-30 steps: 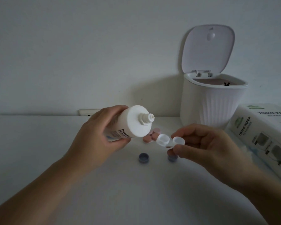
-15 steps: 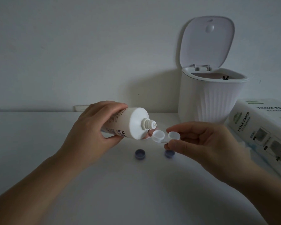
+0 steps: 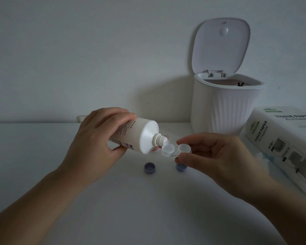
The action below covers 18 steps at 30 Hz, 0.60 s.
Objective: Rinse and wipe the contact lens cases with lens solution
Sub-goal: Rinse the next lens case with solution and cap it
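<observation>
- The left hand [image 3: 97, 138] is wrapping its fingers and thumb round the body of the lens solution bottle [image 3: 136, 137], gripping it firmly and holding it above the table [image 3: 113, 200].
- The bottle is lying tipped, its long axis running from upper left down to lower right; the uncapped nozzle [image 3: 162, 140] is pointing down and to the right, sitting just over the rim of the nearer cup of the lens case [image 3: 176, 150].
- The right hand [image 3: 217, 156] is pinching the lens case between thumb and fingertips at its right-hand cup, holding it in the air just in front of the nozzle. The case's long axis is running roughly left to right, both open cups facing up.
- Two purple caps [image 3: 149, 167] are lying on the table below the hands, the right one partly hidden by the right hand's thumb.
- Something pinkish is showing behind the nozzle; I cannot tell what it is.
- A white bin [image 3: 223, 110] with its lid up is standing behind, by the wall, and a tissue paper pack [image 3: 279, 138] is lying to the right.
- Risks, as I judge them: too hard a squeeze could be flooding the small cup and spilling solution onto the table and caps; the nozzle touching the cup could be dirtying the tip; the case, held by one end only, could be tilting or slipping under the stream; a slight drift could be sending the stream past the cup.
</observation>
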### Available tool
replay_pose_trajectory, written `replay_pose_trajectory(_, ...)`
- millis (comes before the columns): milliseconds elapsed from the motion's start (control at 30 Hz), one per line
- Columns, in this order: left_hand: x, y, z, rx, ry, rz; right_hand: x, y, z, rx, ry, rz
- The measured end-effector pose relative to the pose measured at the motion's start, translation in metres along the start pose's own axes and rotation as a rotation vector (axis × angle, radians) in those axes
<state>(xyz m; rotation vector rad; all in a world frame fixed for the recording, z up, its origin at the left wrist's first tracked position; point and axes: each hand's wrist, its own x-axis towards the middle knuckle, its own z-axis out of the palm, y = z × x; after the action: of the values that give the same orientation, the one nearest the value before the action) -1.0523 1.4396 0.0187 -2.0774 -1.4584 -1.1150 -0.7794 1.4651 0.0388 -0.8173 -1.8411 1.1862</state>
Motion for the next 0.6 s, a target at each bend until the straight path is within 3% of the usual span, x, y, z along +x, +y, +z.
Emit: replay_pose_trajectory(600,0.0028,0.0013,-0.0004,0.049,0.018,0.027,0.0010,0.0060,-0.0024,-0.060,-0.029,0.014)
